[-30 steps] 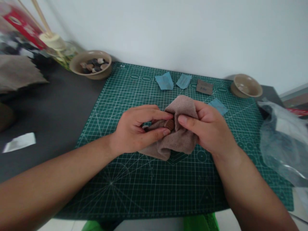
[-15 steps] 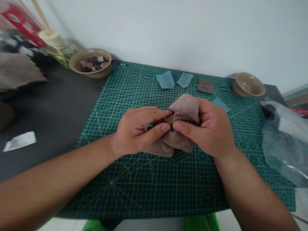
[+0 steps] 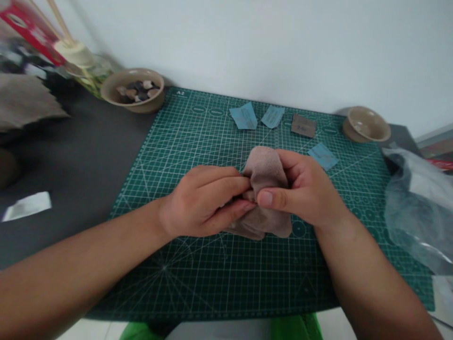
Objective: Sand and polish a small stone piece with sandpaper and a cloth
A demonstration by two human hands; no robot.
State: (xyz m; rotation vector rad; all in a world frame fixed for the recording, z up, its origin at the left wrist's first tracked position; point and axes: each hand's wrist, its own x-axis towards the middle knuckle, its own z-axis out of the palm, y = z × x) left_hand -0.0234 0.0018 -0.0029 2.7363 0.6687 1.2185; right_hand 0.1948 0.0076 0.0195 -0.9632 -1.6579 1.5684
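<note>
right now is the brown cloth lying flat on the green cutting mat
No, the brown cloth is bunched up above the green cutting mat, pinched between the left hand and the right hand.

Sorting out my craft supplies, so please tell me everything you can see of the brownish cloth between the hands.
The cloth is greyish-brown with a soft, fuzzy surface; its exact material cannot be told. It is bunched into a folded wad, pinched between the fingers of the left hand and the thumb and fingers of the right hand, above the green cutting mat. Its lowest folds hang close to the mat.
</note>
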